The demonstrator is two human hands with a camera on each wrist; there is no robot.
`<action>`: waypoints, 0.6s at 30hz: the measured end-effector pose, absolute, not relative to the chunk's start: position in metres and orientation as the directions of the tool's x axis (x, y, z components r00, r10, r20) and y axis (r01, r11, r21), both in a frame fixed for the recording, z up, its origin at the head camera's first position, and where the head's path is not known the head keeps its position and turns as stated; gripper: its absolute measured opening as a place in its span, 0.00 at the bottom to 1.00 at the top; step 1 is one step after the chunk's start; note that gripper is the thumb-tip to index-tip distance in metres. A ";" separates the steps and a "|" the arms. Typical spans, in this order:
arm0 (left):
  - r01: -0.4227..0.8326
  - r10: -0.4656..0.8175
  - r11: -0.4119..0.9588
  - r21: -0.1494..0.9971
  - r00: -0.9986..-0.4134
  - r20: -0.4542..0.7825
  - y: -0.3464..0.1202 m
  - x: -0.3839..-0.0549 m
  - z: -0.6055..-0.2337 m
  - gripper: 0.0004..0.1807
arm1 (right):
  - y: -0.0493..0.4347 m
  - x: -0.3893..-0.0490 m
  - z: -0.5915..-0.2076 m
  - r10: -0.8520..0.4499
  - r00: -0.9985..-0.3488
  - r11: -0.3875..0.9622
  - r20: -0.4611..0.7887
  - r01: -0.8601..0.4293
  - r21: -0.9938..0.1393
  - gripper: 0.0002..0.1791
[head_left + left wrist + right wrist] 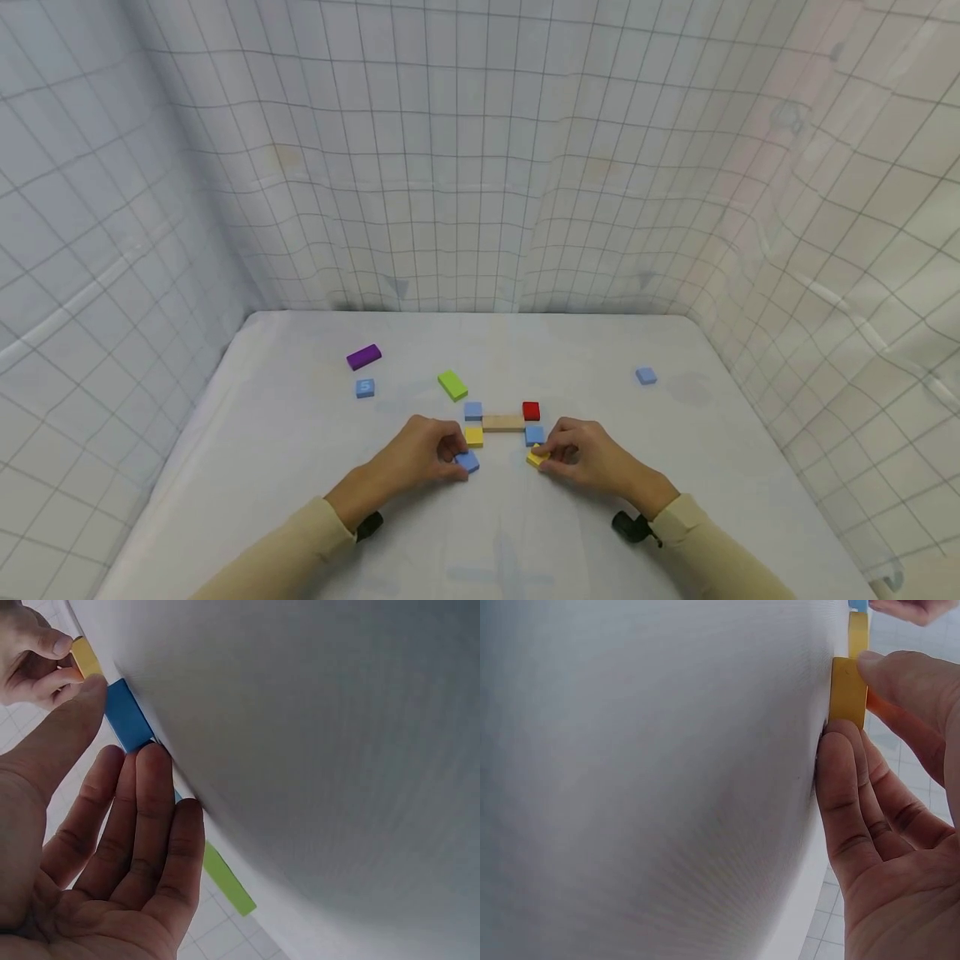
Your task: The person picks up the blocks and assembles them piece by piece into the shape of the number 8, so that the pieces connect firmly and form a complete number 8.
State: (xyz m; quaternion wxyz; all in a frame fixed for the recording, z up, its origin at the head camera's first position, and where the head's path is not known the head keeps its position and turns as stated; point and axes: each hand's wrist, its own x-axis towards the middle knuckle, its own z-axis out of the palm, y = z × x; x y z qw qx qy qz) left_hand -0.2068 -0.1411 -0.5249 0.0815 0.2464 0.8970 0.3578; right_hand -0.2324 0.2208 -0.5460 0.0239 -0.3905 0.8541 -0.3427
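My left hand (420, 454) pinches a blue square block (467, 461) between thumb and fingers, low at the white tabletop. In the left wrist view, that block's side face shows between thumb and fingertips. My right hand (588, 454) pinches a yellow square block (847, 691), which is turned at an angle in the head view. Just beyond the hands lies a natural wood strip (503, 423). Left of it are a light blue block (472, 410) and a second yellow block (474, 437); to its right are a red block (531, 411) and another blue block (534, 436).
A lime green block (453, 386) lies beyond the strip. Farther left are a purple block (363, 357) and a blue block marked 5 (365, 388). One more blue block (646, 376) sits at the right. Grid-patterned white curtains (480, 167) surround the table (315, 342) on three sides.
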 end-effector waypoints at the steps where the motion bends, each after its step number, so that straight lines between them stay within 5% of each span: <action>1: 0.384 0.498 0.625 0.679 -0.867 0.031 -0.140 -0.207 -0.525 0.15 | 0.221 -0.233 -0.546 -0.683 -0.693 0.460 0.230 -0.653 -0.602 0.11; 18: 0.372 0.466 0.667 0.645 -0.884 0.028 -0.125 -0.204 -0.522 0.14 | 0.218 -0.232 -0.543 -0.672 -0.717 0.491 0.184 -0.618 -0.613 0.12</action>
